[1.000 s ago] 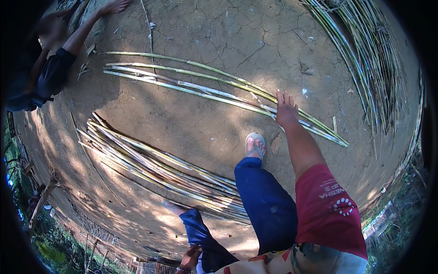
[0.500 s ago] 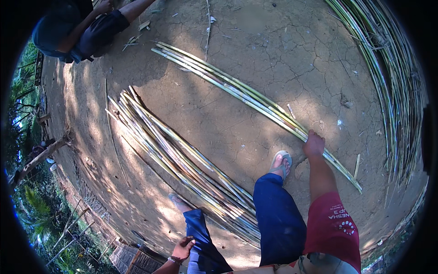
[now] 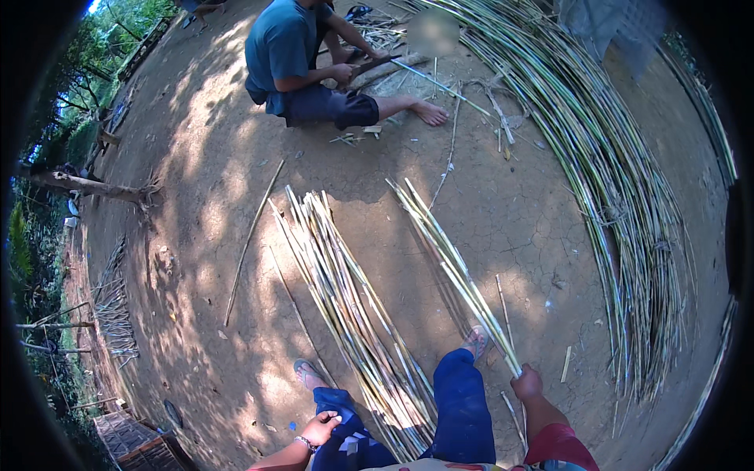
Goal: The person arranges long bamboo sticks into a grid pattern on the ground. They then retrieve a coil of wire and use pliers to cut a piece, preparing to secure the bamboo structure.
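Observation:
My right hand [image 3: 528, 382] is closed around the near ends of several long, pale green jointed canes [image 3: 453, 263]. They slant away to the far left, and a shadow on the ground beside them suggests they are lifted. My left hand [image 3: 320, 428] rests by my left knee, fingers curled in; whether anything small is inside is hidden. Between my feet lies a larger pile of yellowish canes [image 3: 345, 302], its near ends reaching under me. A single thin cane [image 3: 504, 310] is on the ground beside the held ones.
At the far side a seated person [image 3: 283, 59] holds a long blade against a cane [image 3: 444, 85]. A big stack of green canes [image 3: 597, 149] curves along the right. A lone stick [image 3: 253, 243] lies left of the pile; a wooden post [image 3: 94, 187] stands further left.
My right hand has shifted to the near ends of the canes, which now point more directly away from me. One cane has separated from them. The view has tilted up, showing the seated person.

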The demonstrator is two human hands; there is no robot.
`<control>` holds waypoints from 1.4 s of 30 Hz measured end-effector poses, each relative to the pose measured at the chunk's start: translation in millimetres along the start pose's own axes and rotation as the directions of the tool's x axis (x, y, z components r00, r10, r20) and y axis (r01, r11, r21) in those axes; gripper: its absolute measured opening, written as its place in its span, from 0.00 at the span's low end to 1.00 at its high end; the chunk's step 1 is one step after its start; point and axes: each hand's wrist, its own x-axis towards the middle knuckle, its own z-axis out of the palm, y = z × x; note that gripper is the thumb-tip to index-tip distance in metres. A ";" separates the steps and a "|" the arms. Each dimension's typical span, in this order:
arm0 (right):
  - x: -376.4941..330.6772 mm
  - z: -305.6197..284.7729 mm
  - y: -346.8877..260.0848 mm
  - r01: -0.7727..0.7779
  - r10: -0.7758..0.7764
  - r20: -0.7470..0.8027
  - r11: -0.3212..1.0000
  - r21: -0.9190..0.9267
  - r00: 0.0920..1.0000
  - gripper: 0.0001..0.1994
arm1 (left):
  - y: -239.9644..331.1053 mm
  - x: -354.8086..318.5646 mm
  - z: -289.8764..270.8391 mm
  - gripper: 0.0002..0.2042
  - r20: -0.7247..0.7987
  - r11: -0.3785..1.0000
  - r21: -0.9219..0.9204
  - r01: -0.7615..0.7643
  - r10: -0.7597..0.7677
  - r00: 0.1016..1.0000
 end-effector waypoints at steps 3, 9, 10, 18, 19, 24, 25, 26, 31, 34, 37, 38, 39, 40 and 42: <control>-81.8 -8.9 22.2 0.076 -0.079 -0.055 0.995 -0.058 0.995 0.15 | -15.8 -12.6 -31.8 0.26 0.000 0.995 -0.012 -0.099 0.099 0.995; -145.7 -60.8 -124.7 0.416 -0.416 0.015 0.908 -0.056 0.909 0.13 | -9.3 -96.9 -141.0 0.27 -0.229 0.984 0.070 -0.161 0.173 0.958; -154.3 -63.4 -148.9 0.480 -0.480 0.004 0.877 -0.029 0.877 0.13 | 15.1 -128.5 -163.6 0.28 -0.237 0.992 0.018 -0.123 0.124 0.964; -162.1 -120.6 -275.1 0.857 -0.844 0.151 0.497 -0.136 0.514 0.15 | -122.6 -132.0 -169.1 0.23 -0.668 0.898 -0.357 -0.256 -0.053 0.743; -163.6 -121.9 -291.6 0.850 -0.835 0.166 0.505 -0.149 0.525 0.15 | -140.3 -127.6 -159.3 0.23 -0.660 0.883 -0.390 -0.262 -0.070 0.748; -284.2 -94.8 -430.4 0.671 -0.592 0.320 0.613 -0.417 0.739 0.20 | -211.2 -154.4 -97.7 0.22 -0.500 0.843 -0.527 -0.108 -0.205 0.841; -306.0 -86.0 -452.1 0.697 -0.615 0.346 0.533 -0.480 0.709 0.20 | -251.5 -138.4 -74.5 0.22 -0.572 0.885 -0.403 -0.233 -0.045 0.819; -324.0 -69.5 -471.7 0.720 -0.626 0.389 0.445 -0.532 0.675 0.21 | -293.3 -124.8 -53.0 0.23 -0.625 0.902 -0.263 -0.343 0.112 0.773; -460.7 18.7 -555.7 0.784 -0.653 0.468 0.345 -0.516 0.595 0.19 | -461.6 -104.9 -74.8 0.21 -0.222 0.625 -0.781 -0.022 -0.244 0.944; -474.8 86.1 -596.0 0.811 -0.666 0.491 0.323 -0.488 0.561 0.23 | -536.0 -116.2 -140.5 0.20 -0.314 0.786 -0.608 0.113 -0.368 0.875; -470.2 185.4 -662.0 0.861 -0.557 0.815 -0.323 -0.393 0.163 0.18 | -609.6 -176.3 -194.1 0.15 -0.407 0.430 -0.889 -0.156 -0.590 0.697; -487.8 202.3 -679.3 0.848 -0.493 0.867 -0.431 -0.309 0.065 0.17 | -624.8 -189.9 -209.7 0.14 -0.416 0.230 -0.905 -0.358 -0.652 0.634; -487.0 219.1 -692.9 0.885 -0.517 0.853 -0.361 -0.293 0.072 0.18 | -631.0 -193.0 -234.2 0.13 -0.453 0.089 -0.836 -0.541 -0.669 0.590; -478.3 221.6 -701.5 0.921 -0.571 0.815 -0.260 -0.291 0.096 0.19 | -626.4 -184.0 -271.7 0.11 -0.517 -0.001 -0.738 -0.675 -0.642 0.566; -584.4 208.6 -727.9 0.898 -0.617 0.736 -0.104 -0.428 0.279 0.19 | -647.2 -193.6 -310.5 0.10 -0.601 -0.048 -0.571 -0.820 -0.656 0.456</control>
